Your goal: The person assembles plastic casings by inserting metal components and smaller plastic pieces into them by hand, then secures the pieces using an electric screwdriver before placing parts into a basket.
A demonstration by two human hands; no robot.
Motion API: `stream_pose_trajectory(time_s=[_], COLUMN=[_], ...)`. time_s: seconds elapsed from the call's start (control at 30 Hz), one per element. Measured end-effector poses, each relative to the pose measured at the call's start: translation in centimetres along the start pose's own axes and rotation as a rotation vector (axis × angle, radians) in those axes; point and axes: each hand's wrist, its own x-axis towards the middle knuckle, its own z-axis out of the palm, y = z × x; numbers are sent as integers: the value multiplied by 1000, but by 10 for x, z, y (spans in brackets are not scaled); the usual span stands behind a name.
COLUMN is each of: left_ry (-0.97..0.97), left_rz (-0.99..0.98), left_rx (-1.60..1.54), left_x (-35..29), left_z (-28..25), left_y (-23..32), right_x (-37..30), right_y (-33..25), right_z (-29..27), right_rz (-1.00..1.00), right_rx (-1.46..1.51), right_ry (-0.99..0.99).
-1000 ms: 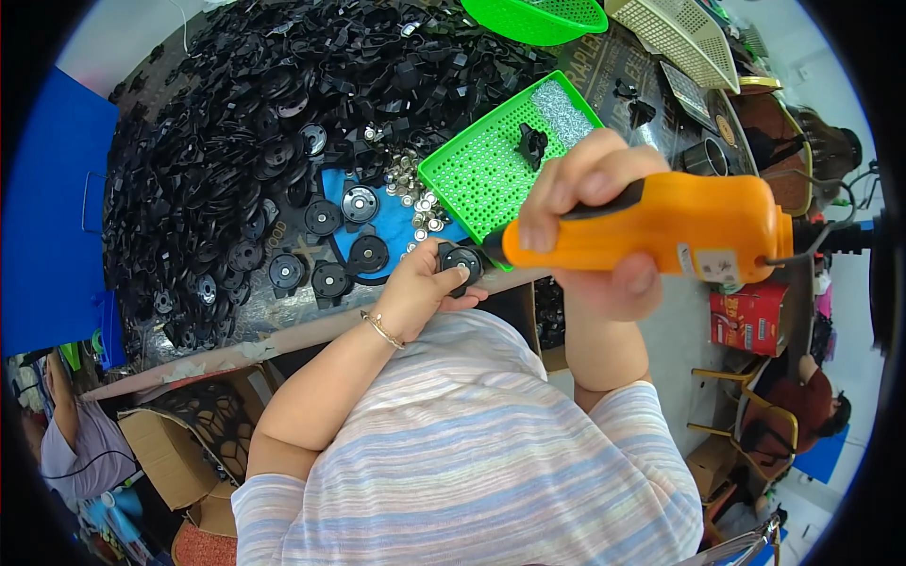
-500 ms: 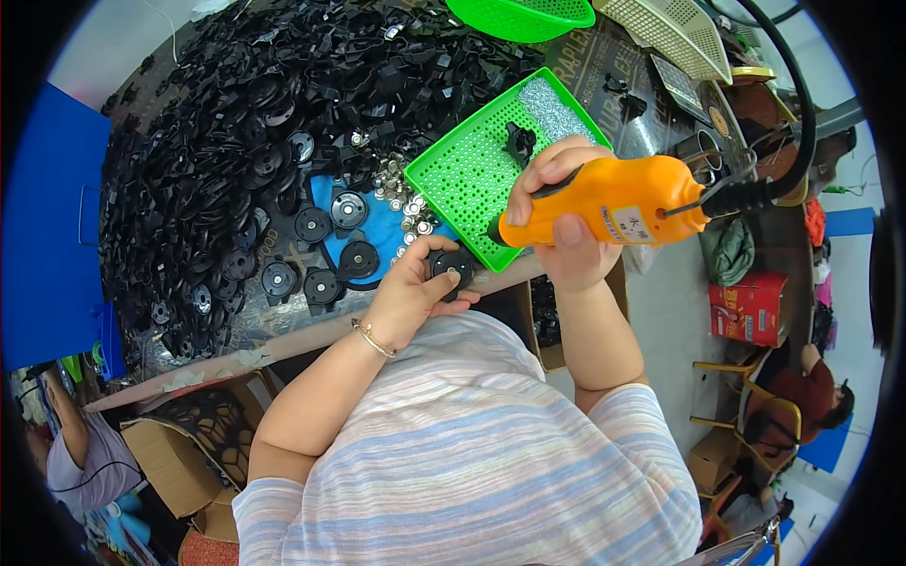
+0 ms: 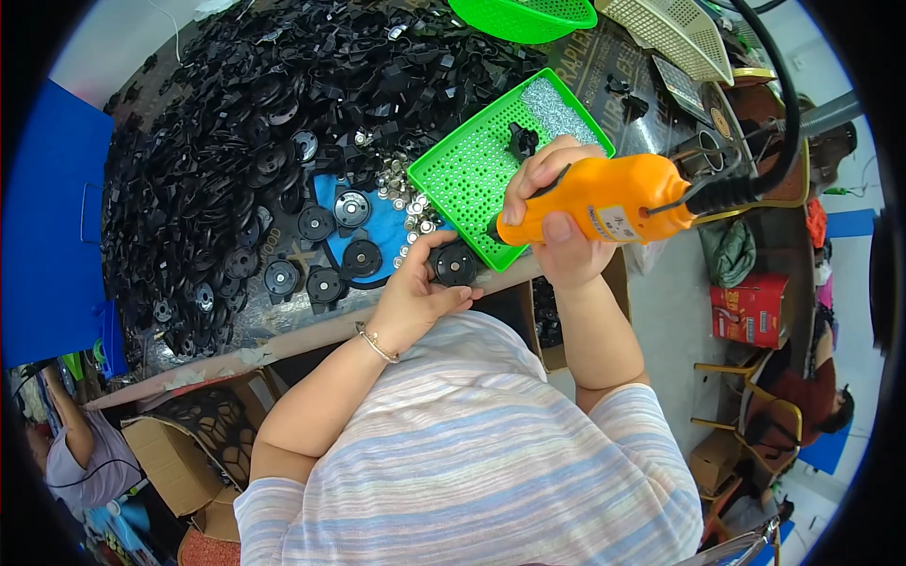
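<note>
Basically, driver (image 3: pixel 628 200) is in the right hand (image 3: pixel 569 247), fingers wrapped round its body, by the tray's (image 3: pixel 462 174) near corner. Long axis runs nearly crosswise: tip left, slightly toward the person, cord end right. Left hand (image 3: pixel 412 297) has the disc (image 3: pixel 455 267) at the table edge (image 3: pixel 283 344), face up, index and thumb spread round its rim.
</note>
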Motion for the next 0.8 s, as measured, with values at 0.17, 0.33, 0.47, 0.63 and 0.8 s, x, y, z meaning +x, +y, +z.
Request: stream_pose_trajectory(time_s=[0.17, 0.33, 0.47, 0.63, 0.8], left_ry=[-14, -3, 23, 31, 40], left_rz=[12, 10, 8, 13, 28], left_rx=[47, 69, 92, 144, 242], left_x=[1, 2, 3, 2, 1], left_z=[-3, -4, -1, 2, 3], left_y=[-3, -6, -5, -1, 1], right_x=[4, 12, 6, -6, -7], right_y=[-5, -39, -54, -43, -40], right_z=[0, 0, 14, 17, 14], right_rz=[7, -15, 107, 153, 132], right_rx=[-37, 72, 95, 90, -16], right_ry=[-6, -37, -137, -201, -259])
